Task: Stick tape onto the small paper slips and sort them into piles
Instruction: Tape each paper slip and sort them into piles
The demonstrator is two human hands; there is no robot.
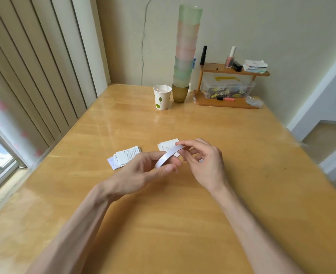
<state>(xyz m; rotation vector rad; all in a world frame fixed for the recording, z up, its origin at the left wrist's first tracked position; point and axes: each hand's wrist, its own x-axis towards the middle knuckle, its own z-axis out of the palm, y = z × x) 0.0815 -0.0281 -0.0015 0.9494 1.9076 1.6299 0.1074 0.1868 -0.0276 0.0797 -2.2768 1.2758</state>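
Left hand [141,172] grips the tape roll [169,156], held above the table [183,224] with thumb and fingers curled round the near rim. Right hand [206,163] pinches the far rim, fingertips [180,143] likely picking for the loose end.

The roll is a thin, light, fairly stiff ring; best held by its edges, since the tape will cling to skin.

The slips look flimsy and easily blown or creased: one pile [125,157] sits left of the hands, and a second slip [167,144] lies just behind the roll. Press them flat and lift by a corner.

There is wide bare tabletop near and right. The paper cup [162,96] and shelf [228,101] stand well back, and the table edge is far.
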